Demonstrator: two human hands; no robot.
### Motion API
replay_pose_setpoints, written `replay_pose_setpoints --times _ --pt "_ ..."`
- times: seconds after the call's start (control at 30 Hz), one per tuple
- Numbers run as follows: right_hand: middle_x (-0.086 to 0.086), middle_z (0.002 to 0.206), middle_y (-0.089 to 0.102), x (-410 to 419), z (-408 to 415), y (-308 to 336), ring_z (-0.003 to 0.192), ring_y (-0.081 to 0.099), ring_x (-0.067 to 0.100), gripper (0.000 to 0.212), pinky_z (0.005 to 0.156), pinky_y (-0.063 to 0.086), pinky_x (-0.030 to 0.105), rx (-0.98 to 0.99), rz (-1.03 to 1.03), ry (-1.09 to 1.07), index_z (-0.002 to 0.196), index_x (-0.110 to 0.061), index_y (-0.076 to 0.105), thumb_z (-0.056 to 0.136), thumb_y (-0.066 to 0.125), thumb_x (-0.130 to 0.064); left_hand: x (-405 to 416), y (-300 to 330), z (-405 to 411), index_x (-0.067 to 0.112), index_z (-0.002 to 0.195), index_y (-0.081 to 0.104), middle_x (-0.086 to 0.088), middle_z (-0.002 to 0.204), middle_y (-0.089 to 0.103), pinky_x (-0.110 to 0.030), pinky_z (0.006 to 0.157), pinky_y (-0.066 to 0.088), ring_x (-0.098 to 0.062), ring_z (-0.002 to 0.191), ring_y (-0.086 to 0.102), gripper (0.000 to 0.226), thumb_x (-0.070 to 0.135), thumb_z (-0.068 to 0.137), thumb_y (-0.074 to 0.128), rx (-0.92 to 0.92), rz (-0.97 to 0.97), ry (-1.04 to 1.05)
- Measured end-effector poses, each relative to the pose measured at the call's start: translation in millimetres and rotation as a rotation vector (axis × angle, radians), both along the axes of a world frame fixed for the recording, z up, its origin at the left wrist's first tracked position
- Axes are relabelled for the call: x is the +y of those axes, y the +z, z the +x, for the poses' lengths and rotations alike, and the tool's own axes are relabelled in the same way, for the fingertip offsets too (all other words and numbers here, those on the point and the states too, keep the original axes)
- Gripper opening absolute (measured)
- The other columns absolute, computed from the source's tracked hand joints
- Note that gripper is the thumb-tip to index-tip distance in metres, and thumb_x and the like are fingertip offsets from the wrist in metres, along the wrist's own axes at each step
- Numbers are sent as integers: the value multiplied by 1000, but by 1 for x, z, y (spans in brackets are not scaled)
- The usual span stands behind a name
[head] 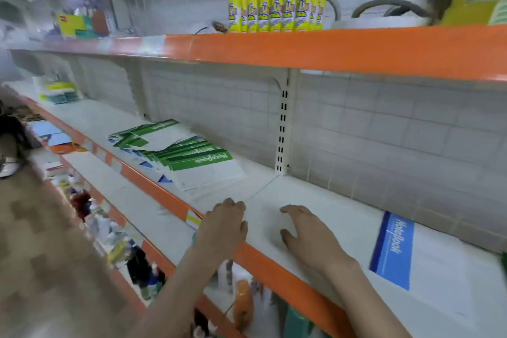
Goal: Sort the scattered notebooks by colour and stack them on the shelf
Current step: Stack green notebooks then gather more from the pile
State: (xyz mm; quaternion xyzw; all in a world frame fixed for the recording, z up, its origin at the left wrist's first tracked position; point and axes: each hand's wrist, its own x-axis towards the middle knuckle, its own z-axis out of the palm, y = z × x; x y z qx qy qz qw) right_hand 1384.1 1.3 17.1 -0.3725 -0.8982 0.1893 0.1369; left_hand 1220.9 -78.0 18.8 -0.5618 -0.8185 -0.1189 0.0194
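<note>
White shelf point(315, 200), yellow bottles point(277, 5) above, both hands empty, fingers relaxed.

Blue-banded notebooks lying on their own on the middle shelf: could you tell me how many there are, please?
1: the blue-banded notebook lies right of both hands. Blue corners peek from under the green pile, so more may be hidden.

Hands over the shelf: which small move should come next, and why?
Probably the left hand should reach left to the green notebooks. Both hands hold nothing; the right hand is open above bare shelf. The green pile is fanned out with blue ones under it, while one blue notebook lies apart at right.
</note>
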Motion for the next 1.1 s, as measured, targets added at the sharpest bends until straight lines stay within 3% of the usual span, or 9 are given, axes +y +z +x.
replay_pose_setpoints --times 0.27,0.53,0.77,0.93,1.1 --pt "-3 142 42 -33 -73 -1 127 44 17 43 107 34 32 34 8 109 136 -24 43 93 49 -27 -42 -5 -48 13 123 51 -4 120 51 -35 81 50 -23 98 59 30 25 96 42 -56 39 81" --pt "-3 139 44 -39 -139 -3 119 49 18 40 100 39 32 21 3 192 134 -26 42 95 44 -28 -68 -14 -117 15 129 48 -4 123 51 -36 87 49 -23 106 55 34 28 98 39 -28 33 187" --pt "0 131 49 -21 -221 0 117 50 20 40 95 42 32 -2 7 221 132 -23 43 93 47 -28 -59 -13 -191 16 132 48 -2 126 51 -35 92 48 -20 111 54 36 26 97 42 -57 50 211" --pt "1 137 46 4 -280 7 122 47 20 43 98 40 33 -3 38 215 137 -21 40 95 46 -28 -35 1 -251 15 127 50 -1 122 53 -28 83 47 -18 100 57 33 23 97 41 -27 69 215" --pt "2 141 43 30 -325 12 126 44 20 46 101 40 33 -1 58 200 140 -19 37 97 45 -30 -6 11 -297 16 132 47 -1 128 50 -30 82 47 -20 105 56 37 27 97 43 -14 70 199"
